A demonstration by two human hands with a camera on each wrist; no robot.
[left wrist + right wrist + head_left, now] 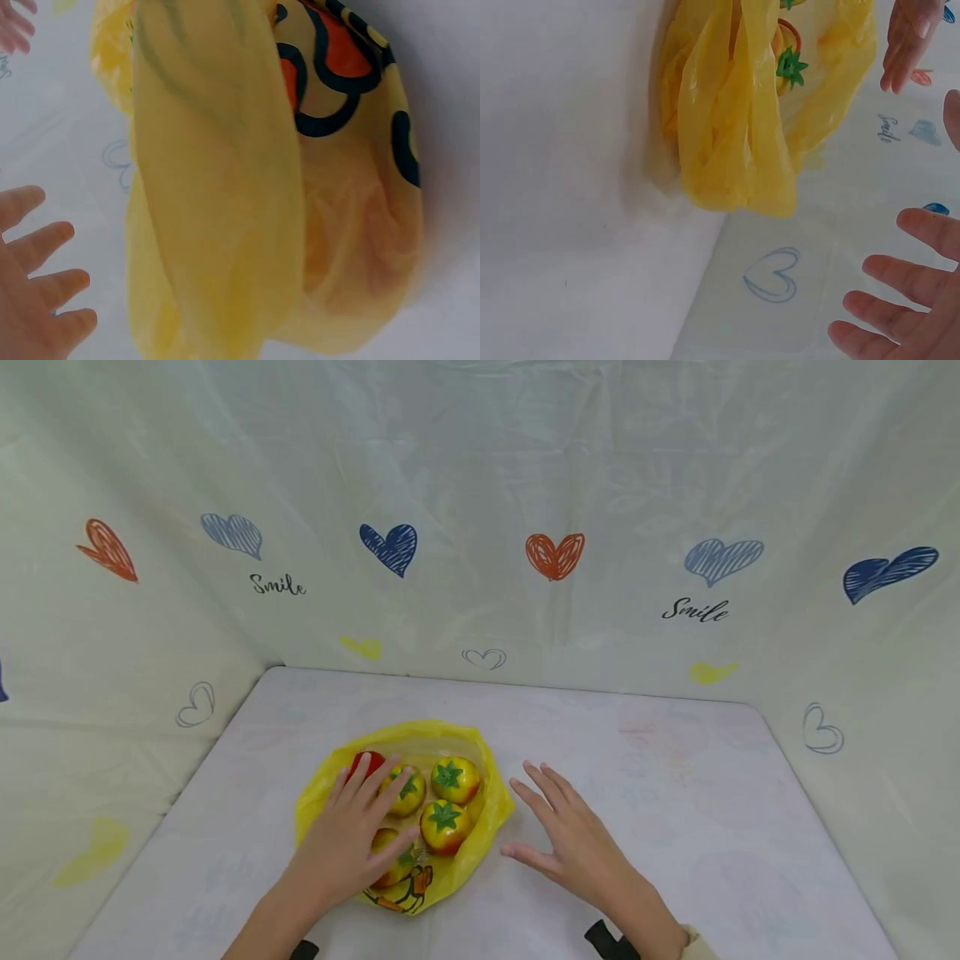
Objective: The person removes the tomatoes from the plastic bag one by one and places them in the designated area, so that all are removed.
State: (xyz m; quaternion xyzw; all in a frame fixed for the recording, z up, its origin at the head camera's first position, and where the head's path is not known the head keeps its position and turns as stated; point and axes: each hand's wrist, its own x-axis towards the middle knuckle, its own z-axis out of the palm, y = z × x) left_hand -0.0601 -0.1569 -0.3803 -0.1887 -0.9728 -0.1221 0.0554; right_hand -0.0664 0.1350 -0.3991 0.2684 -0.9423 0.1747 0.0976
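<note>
A yellow plastic bag point(491, 810) with its mouth spread wide sits on the table, left of the middle. Inside lie several yellow-and-red fruits point(447, 835) with green leafy tops, and a red round thing point(374, 761) partly hidden behind fingers. My left hand point(345, 843) hovers over the bag's left side with its fingers spread, overlapping some of the fruits in the head view. To the right of the bag, my right hand point(566, 837) is held with spread fingers, apart from its rim and holding nothing. Both wrist views show the bag's side point(217, 187) and loose folds point(735, 150).
The white table point(712, 827) extends to the right of the bag. Behind it and along its sides hangs a pale sheet point(480, 468) printed with hearts and the word Smile.
</note>
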